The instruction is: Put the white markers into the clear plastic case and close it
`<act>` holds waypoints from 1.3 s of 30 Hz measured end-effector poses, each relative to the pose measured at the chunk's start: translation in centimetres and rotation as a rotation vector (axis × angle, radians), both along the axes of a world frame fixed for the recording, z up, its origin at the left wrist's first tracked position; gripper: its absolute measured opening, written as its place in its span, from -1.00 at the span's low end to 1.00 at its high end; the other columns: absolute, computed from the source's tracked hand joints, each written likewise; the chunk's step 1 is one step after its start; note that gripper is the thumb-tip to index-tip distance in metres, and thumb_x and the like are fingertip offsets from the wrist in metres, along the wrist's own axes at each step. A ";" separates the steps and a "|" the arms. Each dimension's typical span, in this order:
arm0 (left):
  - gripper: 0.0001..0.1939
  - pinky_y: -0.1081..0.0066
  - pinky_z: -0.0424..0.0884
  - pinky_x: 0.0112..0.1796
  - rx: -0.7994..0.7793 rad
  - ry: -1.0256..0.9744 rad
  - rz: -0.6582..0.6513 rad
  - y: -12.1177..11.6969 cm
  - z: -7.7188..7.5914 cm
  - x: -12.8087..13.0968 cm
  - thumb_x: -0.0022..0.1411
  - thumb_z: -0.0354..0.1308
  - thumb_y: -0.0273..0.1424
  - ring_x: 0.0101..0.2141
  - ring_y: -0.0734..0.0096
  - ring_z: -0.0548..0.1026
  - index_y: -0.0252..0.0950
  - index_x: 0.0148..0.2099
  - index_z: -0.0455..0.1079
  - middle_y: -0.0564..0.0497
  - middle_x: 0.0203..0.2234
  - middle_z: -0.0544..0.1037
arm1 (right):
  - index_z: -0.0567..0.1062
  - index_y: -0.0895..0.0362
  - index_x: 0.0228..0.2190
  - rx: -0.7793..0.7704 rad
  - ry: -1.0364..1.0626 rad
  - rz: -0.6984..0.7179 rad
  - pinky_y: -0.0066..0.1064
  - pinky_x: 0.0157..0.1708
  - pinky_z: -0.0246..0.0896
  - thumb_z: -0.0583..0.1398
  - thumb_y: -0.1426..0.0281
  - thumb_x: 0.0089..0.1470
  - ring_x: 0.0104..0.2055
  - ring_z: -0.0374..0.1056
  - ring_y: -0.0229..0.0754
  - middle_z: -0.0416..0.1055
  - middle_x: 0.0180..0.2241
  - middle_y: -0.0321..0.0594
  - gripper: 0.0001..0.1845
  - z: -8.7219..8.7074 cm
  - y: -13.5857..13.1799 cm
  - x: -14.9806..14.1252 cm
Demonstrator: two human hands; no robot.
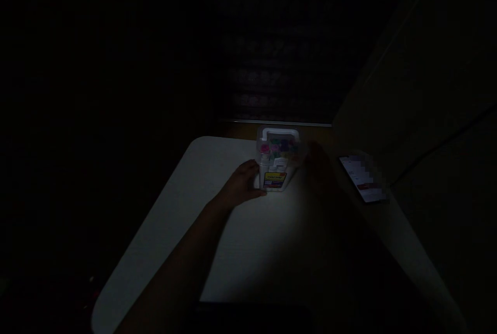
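A clear plastic box of markers [275, 180] stands upright at the far part of the table, with colourful caps visible through its lid and a white carrying handle on top. On its front is a yellow and dark label. My left hand [241, 185] grips the box's left side, the thumb at the lower front corner and the fingers along the side. Deep shadow covers my right hand [319, 165], which is close to the box's right side; its fingers are too dark to make out.
The white table [186, 209] has rounded corners. A lit phone [361, 178] lies on its right side, with part of its screen blurred. A dark cable [438, 147] runs near it. Beyond the table is a dark patterned curtain [252, 83]; a wall rises at right.
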State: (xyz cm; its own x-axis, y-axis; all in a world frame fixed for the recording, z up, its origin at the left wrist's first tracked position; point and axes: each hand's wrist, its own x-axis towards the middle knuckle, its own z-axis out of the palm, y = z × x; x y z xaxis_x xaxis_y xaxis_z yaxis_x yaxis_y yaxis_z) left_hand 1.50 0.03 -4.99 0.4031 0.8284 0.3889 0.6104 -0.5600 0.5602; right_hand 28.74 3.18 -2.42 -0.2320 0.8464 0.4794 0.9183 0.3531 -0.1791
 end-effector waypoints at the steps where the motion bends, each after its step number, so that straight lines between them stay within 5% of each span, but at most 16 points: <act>1: -0.29 0.04 0.16 0.11 0.039 0.085 0.036 0.1 0.1 -0.7 -0.09 0.30 -0.13 0.16 -0.04 0.20 -0.36 0.09 0.32 -0.26 0.11 0.32 | 0.12 0.19 0.20 -0.035 -0.041 -0.013 -0.04 0.17 0.00 -0.18 0.31 0.24 0.27 0.00 -0.01 0.11 0.22 0.03 -0.45 -0.9 0.4 0.3; 5: -0.31 -0.05 0.02 0.14 0.062 0.343 0.245 0.7 0.3 -2.4 0.11 0.10 -0.17 0.24 -0.06 0.05 -0.30 0.25 0.15 -0.22 0.24 0.16 | 0.28 0.23 0.12 -0.134 -0.149 -0.071 0.07 0.11 -0.03 -0.11 0.32 0.21 0.25 0.00 0.13 0.12 0.21 0.11 -0.48 -2.9 1.2 0.9; 9: -0.44 -0.01 0.04 0.13 0.090 0.469 0.424 1.1 0.1 -1.4 0.28 -0.13 -0.24 0.24 -0.01 0.06 -0.35 0.26 0.13 -0.26 0.24 0.16 | 0.22 0.14 0.17 -0.171 -0.197 -0.129 0.00 0.15 -0.10 -0.15 0.26 0.24 0.27 -0.03 0.04 0.08 0.24 -0.01 -0.47 -3.1 1.5 1.2; 12: -0.45 0.00 0.03 0.13 0.072 0.564 0.492 1.3 0.1 -0.2 0.30 -0.20 -0.24 0.23 -0.03 0.09 -0.45 0.21 0.20 -0.34 0.22 0.18 | 0.19 0.16 0.18 -0.179 -0.212 -0.158 -0.03 0.18 -0.14 -0.15 0.25 0.25 0.28 -0.03 0.02 0.06 0.25 0.00 -0.46 -3.2 1.6 1.3; 18: -0.43 -0.05 0.03 0.10 -0.022 0.611 0.574 2.3 0.8 0.4 0.28 -0.22 -0.16 0.24 -0.02 0.06 -0.30 0.23 0.18 -0.22 0.25 0.15 | 0.22 0.15 0.17 -0.170 -0.227 -0.154 -0.07 0.16 -0.06 -0.12 0.23 0.24 0.25 0.03 0.01 0.10 0.23 0.00 -0.47 -3.2 1.9 1.6; 33: -0.46 -0.10 0.00 0.10 -0.009 0.563 0.550 2.6 0.9 0.0 0.29 -0.22 -0.18 0.23 -0.04 0.07 -0.32 0.19 0.24 -0.25 0.23 0.17 | 0.21 0.16 0.17 -0.171 -0.211 -0.145 0.01 0.16 -0.07 -0.14 0.22 0.24 0.27 0.01 0.04 0.08 0.24 0.00 -0.45 -3.2 1.9 1.6; 36: -0.48 -0.17 -0.03 0.10 -0.011 0.446 0.523 2.8 1.0 -0.3 0.29 -0.20 -0.18 0.21 -0.08 0.11 -0.32 0.14 0.30 -0.25 0.20 0.23 | 0.21 0.14 0.17 -0.172 -0.208 -0.145 -0.01 0.16 -0.06 -0.12 0.20 0.23 0.26 0.01 0.03 0.08 0.24 -0.02 -0.45 -3.2 2.0 1.6; 39: -0.50 -0.06 0.06 0.11 -0.044 0.138 0.311 2.7 0.7 -0.9 0.29 -0.16 -0.17 0.12 0.03 0.29 -0.32 0.08 0.37 -0.23 0.10 0.37 | 0.21 0.14 0.17 -0.179 -0.203 -0.142 -0.04 0.16 -0.07 -0.12 0.21 0.23 0.27 0.01 0.02 0.08 0.24 -0.02 -0.45 -3.1 2.1 1.6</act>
